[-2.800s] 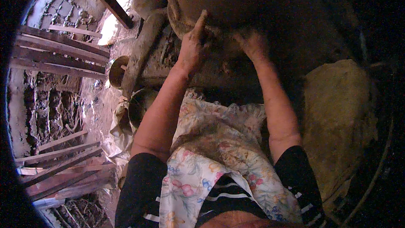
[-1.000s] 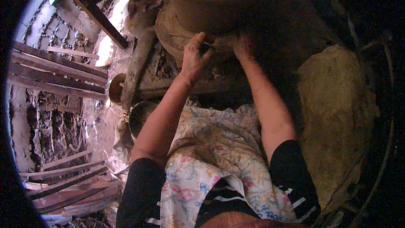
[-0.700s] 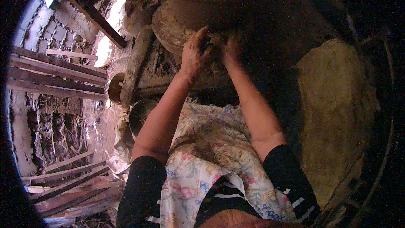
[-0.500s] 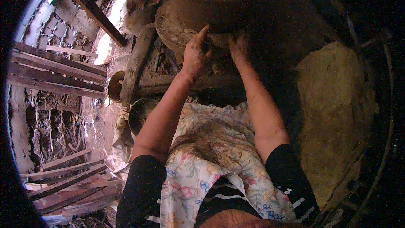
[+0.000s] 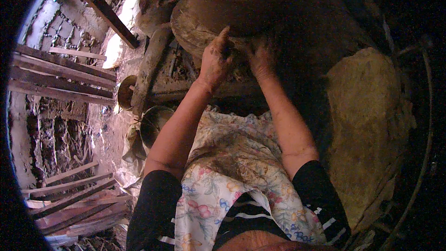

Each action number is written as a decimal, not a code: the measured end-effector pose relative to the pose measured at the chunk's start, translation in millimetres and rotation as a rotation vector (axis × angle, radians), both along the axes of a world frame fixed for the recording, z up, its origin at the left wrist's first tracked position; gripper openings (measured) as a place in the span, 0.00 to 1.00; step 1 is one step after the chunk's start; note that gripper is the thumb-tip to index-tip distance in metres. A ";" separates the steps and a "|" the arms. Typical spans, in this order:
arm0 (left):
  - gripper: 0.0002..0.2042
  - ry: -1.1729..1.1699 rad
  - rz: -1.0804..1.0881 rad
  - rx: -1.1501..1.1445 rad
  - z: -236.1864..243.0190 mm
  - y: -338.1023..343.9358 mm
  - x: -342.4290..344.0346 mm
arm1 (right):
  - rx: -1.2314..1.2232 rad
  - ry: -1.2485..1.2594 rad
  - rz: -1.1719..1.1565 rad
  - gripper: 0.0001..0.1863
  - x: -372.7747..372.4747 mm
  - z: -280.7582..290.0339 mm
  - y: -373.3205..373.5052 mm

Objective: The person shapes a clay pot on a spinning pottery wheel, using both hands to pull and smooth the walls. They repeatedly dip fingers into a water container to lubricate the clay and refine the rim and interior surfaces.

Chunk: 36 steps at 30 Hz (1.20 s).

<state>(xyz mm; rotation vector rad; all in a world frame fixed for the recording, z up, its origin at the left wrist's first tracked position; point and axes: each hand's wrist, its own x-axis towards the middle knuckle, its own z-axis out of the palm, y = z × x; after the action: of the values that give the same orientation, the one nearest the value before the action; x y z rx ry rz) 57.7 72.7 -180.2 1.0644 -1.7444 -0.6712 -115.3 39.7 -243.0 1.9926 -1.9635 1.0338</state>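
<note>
A large brown clay pot (image 5: 227, 9) with a thick rounded rim stands at the top of the view on a round, rough-looking board (image 5: 186, 32). At the board's near edge, below the pot, is my left hand (image 5: 216, 62). One of its fingers points up toward the pot's base, and the others are curled in at the edge. Beside it, to the right, my right hand (image 5: 262, 60) reaches to the same edge. Deep shadow covers its fingertips, so their grip does not show. Both hands look smeared with clay.
A wooden beam frame (image 5: 153, 65) lies under the board. Left of my left forearm sit a dark bowl (image 5: 153, 123) and a smaller round vessel (image 5: 125, 93). Wooden slats (image 5: 65, 76) line the left side. A tan sack-like sheet (image 5: 367, 135) lies right. A soiled floral apron (image 5: 232, 153) covers my lap.
My right hand has shifted slightly down and left along the board's edge. My left hand stays almost in place. The pot's rim looks turned or shifted a little.
</note>
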 end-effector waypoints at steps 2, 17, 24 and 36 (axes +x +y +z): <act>0.33 0.016 0.006 0.039 -1.3 0.3 -2.0 | -0.013 -0.070 -0.011 0.36 2.8 -1.6 3.1; 0.39 0.001 0.042 -0.159 -21.6 -3.1 -16.1 | 0.016 -0.739 0.308 0.41 23.5 -14.5 10.2; 0.38 -0.034 -0.032 0.105 -16.4 -1.2 -19.6 | -0.194 -0.400 0.164 0.42 13.4 -35.7 1.6; 0.12 -0.193 -0.189 -0.315 -13.0 -78.4 -41.4 | -0.229 -0.641 0.312 0.41 1.5 -25.5 -10.5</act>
<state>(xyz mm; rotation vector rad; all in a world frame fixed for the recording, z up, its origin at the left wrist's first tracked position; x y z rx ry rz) 16.3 -5.7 -193.2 0.7729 -2.0562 -0.3975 -113.8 29.2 -268.5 2.0392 -1.6759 2.0817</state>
